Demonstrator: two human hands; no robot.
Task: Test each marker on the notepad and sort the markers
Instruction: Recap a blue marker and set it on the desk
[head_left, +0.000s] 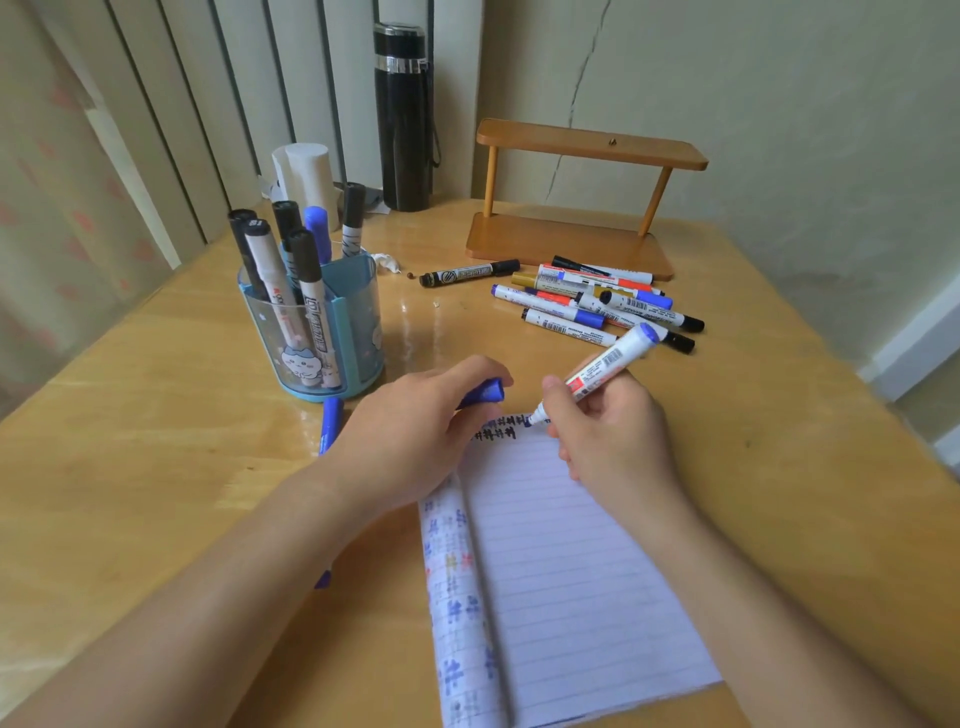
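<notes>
A lined notepad (561, 561) lies open on the wooden table, with rows of blue and black test marks along its top edge. My right hand (608, 431) grips a white marker with a blue end (608, 364), its tip touching the top of the page. My left hand (415, 431) rests on the notepad's upper left corner and holds a blue cap (485, 392). A pile of several markers (597, 301) lies beyond the notepad. A blue pen holder (358, 322) at the left holds several upright markers.
A single black marker (470, 273) lies apart from the pile. Another blue marker (331, 423) lies by the holder, partly under my left forearm. A small wooden shelf (571, 208) and a black flask (405, 119) stand at the back. A white roll (306, 176) stands behind the holder.
</notes>
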